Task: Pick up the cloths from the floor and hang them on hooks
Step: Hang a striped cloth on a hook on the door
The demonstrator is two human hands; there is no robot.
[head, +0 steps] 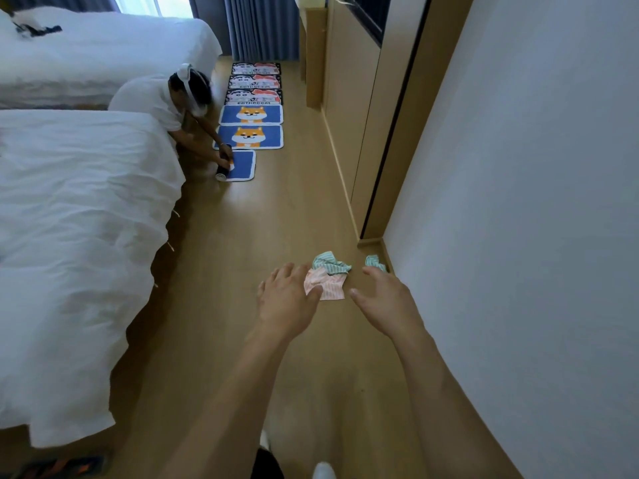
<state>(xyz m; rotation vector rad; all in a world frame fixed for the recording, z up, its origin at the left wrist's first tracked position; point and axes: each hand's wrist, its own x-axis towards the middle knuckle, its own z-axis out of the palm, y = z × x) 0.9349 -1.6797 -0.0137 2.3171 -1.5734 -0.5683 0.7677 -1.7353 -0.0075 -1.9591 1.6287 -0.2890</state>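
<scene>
Neither grip holds anything: the left hand (288, 299) and right hand (387, 302) reach out with fingers spread above the pink striped cloth (328, 283) at lower centre, crumpled on the floor (242, 236), a green striped cloth (330, 262) touching its upper edge and another green cloth (373, 261) to the right beside the wall (518, 202).

Both open hands, left hand (288, 299) and right hand (387, 300), reach over crumpled cloths (328, 276) (floor-bound).

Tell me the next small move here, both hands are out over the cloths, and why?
Probably lower the left hand onto the pink cloth and pinch it. Both hands are open and hold nothing; the left one already overlaps that cloth's near edge. The right hand could then take the green cloth lying against it. A third cloth sits by the wall.
</scene>
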